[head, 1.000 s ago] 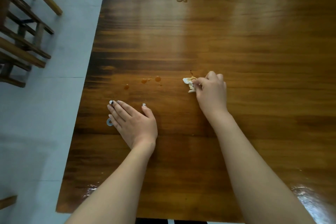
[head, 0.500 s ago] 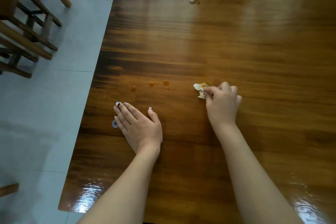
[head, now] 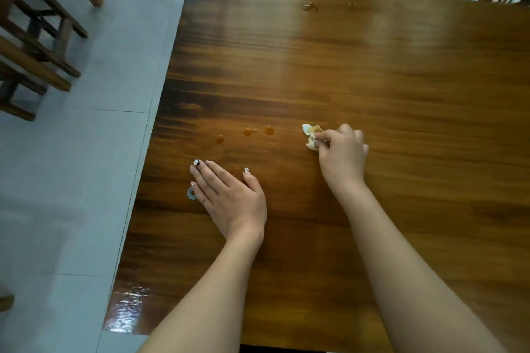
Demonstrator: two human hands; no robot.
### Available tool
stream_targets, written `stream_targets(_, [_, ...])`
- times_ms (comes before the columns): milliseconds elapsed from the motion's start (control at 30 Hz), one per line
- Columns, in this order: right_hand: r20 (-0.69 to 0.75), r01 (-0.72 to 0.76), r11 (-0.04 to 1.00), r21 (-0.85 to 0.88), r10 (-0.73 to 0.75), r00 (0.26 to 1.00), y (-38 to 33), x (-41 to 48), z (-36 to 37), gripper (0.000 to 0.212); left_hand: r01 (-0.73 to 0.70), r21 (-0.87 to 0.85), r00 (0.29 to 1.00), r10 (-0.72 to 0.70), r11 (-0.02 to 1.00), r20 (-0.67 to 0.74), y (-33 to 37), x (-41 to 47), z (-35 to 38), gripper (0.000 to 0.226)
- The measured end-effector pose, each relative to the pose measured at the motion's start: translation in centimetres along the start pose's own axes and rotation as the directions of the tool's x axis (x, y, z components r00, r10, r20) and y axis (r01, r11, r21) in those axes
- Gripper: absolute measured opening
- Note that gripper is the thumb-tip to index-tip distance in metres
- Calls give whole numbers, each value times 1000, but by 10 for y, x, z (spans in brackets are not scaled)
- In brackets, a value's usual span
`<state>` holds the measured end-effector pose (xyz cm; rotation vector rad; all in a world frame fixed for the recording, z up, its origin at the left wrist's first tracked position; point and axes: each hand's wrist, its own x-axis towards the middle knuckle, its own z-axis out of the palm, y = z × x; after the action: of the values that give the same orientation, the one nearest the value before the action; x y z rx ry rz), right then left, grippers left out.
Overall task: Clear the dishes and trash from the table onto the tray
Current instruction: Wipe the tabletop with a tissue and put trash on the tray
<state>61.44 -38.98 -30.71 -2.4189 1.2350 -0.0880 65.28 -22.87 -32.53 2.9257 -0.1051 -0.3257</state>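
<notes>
Pinching a crumpled, stained tissue [head: 311, 137] on the table [head: 401, 80], right hand [head: 342, 157] fingers curled round it. Left hand [head: 229, 195] flat, fingers straight, holding nothing; metal ring [head: 191, 194] just beside its little finger. Orange drops [head: 248, 132] left of tissue.

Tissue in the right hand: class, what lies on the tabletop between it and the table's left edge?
Head view: a rough row of small orange drops on the wood, between the tissue and the table edge.
</notes>
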Motion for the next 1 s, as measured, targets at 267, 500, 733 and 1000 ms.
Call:
stream_targets(267, [5, -33, 999, 8, 33, 999, -38, -15, 5, 22, -65, -52, 995, 69, 997, 66, -12, 13, -31, 70])
stream_targets(500, [-10, 51, 997, 58, -50, 999, -88, -26, 29, 20, -297, -343, 955, 285, 891, -87, -66, 83, -54, 30])
stream_targets(733, [-153, 271, 959, 89, -255, 955, -138, -41, 65, 23, -519, -147, 849, 528, 842, 27, -69, 152, -50, 47])
stream_targets(1000, [-159, 345, 933, -99, -357, 921, -139, -35, 80, 21, -617, -1, 786, 616, 787, 50, -69, 157, -35, 58])
